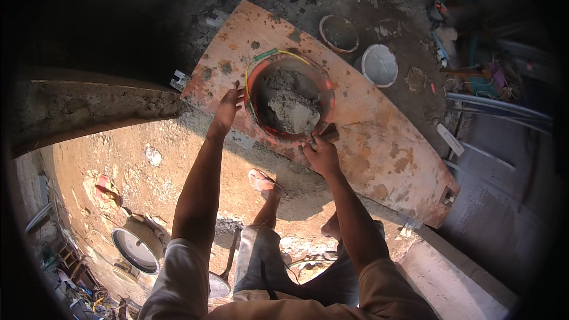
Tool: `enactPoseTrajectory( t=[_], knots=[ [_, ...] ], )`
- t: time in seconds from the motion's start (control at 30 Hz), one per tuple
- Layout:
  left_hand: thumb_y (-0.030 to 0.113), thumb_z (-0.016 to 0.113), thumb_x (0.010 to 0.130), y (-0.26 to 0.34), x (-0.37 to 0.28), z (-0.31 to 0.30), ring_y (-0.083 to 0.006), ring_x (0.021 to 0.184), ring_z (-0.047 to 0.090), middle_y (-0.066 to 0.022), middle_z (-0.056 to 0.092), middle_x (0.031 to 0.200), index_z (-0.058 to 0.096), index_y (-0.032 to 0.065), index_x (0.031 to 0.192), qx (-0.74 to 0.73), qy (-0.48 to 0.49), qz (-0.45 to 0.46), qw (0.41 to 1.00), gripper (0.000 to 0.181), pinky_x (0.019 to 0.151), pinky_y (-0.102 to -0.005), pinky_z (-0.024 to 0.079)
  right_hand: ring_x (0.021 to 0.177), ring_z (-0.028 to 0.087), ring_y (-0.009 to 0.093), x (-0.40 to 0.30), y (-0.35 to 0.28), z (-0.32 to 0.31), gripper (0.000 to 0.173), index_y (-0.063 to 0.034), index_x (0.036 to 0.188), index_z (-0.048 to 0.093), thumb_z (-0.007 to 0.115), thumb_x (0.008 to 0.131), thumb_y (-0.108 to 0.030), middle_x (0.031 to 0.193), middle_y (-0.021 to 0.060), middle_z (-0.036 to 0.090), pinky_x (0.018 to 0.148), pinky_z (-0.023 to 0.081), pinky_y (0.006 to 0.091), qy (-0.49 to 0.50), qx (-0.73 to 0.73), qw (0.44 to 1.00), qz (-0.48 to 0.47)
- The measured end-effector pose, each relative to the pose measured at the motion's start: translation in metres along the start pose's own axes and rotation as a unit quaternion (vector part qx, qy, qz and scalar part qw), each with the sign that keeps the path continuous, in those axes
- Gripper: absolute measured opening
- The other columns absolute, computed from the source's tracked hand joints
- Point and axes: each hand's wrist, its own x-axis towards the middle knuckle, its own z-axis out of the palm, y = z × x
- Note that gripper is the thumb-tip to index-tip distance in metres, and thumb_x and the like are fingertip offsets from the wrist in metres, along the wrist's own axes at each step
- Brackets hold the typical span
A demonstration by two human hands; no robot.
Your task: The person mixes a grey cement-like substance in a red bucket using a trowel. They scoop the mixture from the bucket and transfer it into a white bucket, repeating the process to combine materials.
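Note:
A round red bucket (328,98) with grey mortar (291,102) inside stands on a stained wooden board (382,155). Its yellow wire handle (247,75) with a green grip lies against the rim at the upper left. On the bucket's lower right rim, my right hand (322,155) has its fingers closed, beside a dark block-like piece (330,133). My left hand (229,106) is at the bucket's left side with its fingers apart; whether the fingertips touch the bucket cannot be told.
Two more buckets, one with dark contents (338,33) and one pale (379,66), stand beyond the board. Rubble lies behind them. A thick wall edge (93,106) juts in from the left. A round drum-like container (137,246) and a shovel (220,284) lie nearer my legs.

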Motion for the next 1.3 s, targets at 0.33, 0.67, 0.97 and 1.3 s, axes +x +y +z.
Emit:
enactPoseTrajectory(
  t=[0.33,0.67,0.97,1.3],
  knots=[
    [0.061,0.067,0.089,-0.147,-0.395,-0.178,-0.0311,0.128,0.058,-0.0217,0.061,0.136,0.029,0.0014,0.156,0.339,-0.039,-0.334,0.879,0.097,0.100,-0.0404,0.049,0.055,0.056,0.016,-0.007,-0.047,-0.004,0.026,-0.0039,0.092,0.054,0.060,0.099,-0.028,0.067,0.0035,0.055,0.046,0.044,0.0347,-0.108,0.294,0.940,0.131],
    [0.055,0.065,0.094,-0.055,-0.427,-0.263,-0.0320,0.144,0.038,-0.0222,0.028,0.162,0.006,0.0167,0.164,0.160,0.046,-0.261,0.951,0.099,0.113,-0.0452,0.036,0.056,0.060,0.015,-0.160,-0.196,0.117,0.037,-0.0071,0.110,0.057,0.060,0.099,-0.042,0.082,0.0056,0.058,0.050,0.050,0.0322,-0.190,0.667,0.699,0.176],
    [0.059,0.074,0.082,-0.111,-0.440,-0.354,-0.0547,0.148,0.018,-0.0303,0.027,0.159,0.018,0.0118,0.160,0.586,-0.231,-0.256,0.733,0.107,0.120,-0.0546,0.026,0.054,0.060,0.015,-0.162,-0.257,0.245,0.032,-0.0074,0.100,0.056,0.055,0.102,-0.040,0.075,0.0043,0.060,0.048,0.049,0.0311,-0.150,0.752,0.598,0.232],
    [0.044,0.065,0.096,-0.037,-0.405,-0.558,-0.0206,0.117,0.058,-0.0053,0.057,0.135,0.040,0.0148,0.152,0.269,0.091,-0.437,0.853,0.068,0.091,-0.0420,0.048,0.077,0.064,0.037,-0.074,-0.365,0.375,0.017,-0.0022,0.104,0.054,0.059,0.092,-0.013,0.083,0.0176,0.063,0.069,0.051,0.0465,0.341,0.279,0.849,0.292]
  ],
)
